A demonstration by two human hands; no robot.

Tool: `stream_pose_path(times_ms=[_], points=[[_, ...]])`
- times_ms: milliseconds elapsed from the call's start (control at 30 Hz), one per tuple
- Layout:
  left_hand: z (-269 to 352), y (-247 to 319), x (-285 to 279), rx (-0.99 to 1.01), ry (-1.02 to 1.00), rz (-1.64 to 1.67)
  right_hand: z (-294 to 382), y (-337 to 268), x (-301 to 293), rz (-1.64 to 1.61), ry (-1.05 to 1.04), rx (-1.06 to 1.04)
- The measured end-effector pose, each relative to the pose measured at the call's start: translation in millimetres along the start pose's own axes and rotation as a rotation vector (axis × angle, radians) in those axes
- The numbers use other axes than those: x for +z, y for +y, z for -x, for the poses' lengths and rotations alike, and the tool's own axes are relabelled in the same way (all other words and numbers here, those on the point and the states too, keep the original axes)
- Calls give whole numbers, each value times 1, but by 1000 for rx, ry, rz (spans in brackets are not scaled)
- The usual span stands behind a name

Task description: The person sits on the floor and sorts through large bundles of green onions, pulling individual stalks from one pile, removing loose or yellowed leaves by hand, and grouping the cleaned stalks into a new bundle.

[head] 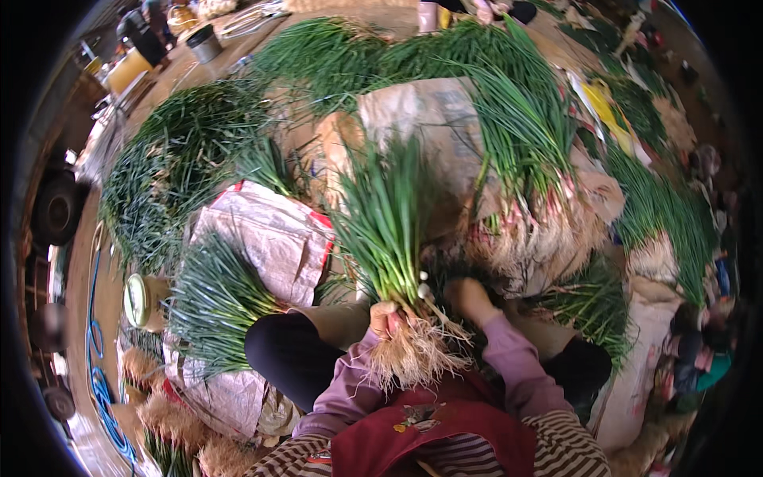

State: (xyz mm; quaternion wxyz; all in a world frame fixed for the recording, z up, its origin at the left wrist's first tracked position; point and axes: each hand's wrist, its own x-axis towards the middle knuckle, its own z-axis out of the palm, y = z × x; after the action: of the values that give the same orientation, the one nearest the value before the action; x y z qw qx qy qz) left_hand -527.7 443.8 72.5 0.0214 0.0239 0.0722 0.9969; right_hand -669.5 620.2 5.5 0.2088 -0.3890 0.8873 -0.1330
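My left hand (382, 318) grips a bunch of green onions (396, 250) just above its roots. Pale, stringy roots (414, 352) hang towards my red apron (429, 411), and the green leaves point away from me. Two small white bulbs show on the bunch's right side. Close by on the right is my right hand (471, 301), blurred; whether its fingers hold anything is hidden. Beyond it, a pile of green onions (524, 137) lies with its roots towards me. Left of my knee, another bunch (220, 298) rests on woven sacking (268, 226).
Loose green leaves (173, 161) are heaped at the left. A lidded plastic container (146, 301) and a blue hose (104, 393) lie further left. More rooted bunches (173, 417) sit at lower left. At the far right is another onion pile (667, 220). Part of another person (489, 9) appears at the top.
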Motion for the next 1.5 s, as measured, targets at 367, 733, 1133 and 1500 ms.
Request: stream_pose_path(times_ms=[367,733,1133,1500], points=[[-8,-11,-20,-65,268,14,-96,21,-108,-353,537,462],[-15,-22,-24,-95,306,-92,61,-43,-76,-209,24,-249],[-9,-24,-30,-76,194,-77,-19,54,-167,43,521,511],[-14,-25,-12,-136,198,-58,39,77,-82,-656,423,466]])
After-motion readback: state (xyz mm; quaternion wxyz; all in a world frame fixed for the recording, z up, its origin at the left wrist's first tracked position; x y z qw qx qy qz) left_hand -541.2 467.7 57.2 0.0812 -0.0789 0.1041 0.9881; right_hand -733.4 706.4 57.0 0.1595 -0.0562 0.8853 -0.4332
